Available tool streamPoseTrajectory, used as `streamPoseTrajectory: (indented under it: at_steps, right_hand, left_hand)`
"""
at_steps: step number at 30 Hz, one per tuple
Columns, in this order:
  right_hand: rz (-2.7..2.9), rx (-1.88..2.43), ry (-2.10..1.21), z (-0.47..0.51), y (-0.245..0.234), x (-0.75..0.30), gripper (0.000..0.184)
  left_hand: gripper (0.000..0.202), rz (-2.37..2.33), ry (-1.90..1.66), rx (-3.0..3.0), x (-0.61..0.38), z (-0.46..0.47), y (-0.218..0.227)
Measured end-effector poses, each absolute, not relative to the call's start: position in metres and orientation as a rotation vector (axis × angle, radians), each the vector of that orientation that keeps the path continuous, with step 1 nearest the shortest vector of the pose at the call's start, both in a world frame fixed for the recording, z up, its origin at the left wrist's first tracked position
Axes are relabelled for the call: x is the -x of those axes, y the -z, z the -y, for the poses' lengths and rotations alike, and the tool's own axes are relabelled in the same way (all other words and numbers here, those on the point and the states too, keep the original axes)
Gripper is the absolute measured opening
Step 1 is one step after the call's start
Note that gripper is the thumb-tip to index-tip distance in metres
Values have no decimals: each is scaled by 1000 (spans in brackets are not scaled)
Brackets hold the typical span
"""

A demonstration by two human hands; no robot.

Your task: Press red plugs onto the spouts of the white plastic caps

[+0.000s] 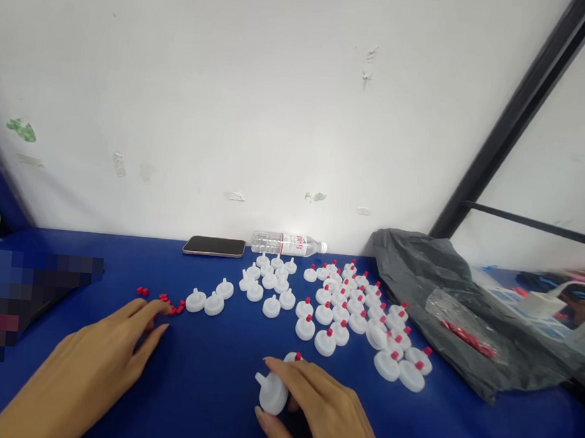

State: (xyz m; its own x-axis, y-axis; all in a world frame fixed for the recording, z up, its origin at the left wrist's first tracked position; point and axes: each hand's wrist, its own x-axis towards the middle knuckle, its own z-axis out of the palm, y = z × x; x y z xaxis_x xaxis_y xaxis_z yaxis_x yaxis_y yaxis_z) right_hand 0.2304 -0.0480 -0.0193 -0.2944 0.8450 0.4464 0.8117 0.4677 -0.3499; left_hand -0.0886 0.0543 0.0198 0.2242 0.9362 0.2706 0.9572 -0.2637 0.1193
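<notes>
My right hand (328, 404) pinches a white nozzle cap (273, 394) between thumb and fingers, its bare spout tilted toward the left. Partly behind those fingers is another white cap with a red tip (294, 357). My left hand (97, 345) reaches over a scatter of small red tip caps (143, 291); its fingertips touch some of them, and the thumb stands apart from the index finger. Just right of it sit a few white nozzle caps (213, 303) without red tips, and more bare ones (271, 306) stand farther back.
Many white caps with red tips (325, 342) cover the right middle of the blue table (198, 394). A phone (214, 246) and a lying bottle (288, 243) are along the wall. At right, a grey plastic bag (420, 269) carries a clear bag of red pieces (466, 330).
</notes>
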Motion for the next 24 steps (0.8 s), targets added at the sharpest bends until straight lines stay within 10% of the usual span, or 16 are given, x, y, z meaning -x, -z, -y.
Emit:
streamPoseTrajectory:
  at_steps: [17,24]
  right_hand:
    - [2123,1326,12,47,21,-230,58]
    - [2112,1314,9,48,18,-229,60]
  left_hand:
    - [65,1892,191,2438,86,-54,-22]
    - [43,1757,683,2420,95,-34,12]
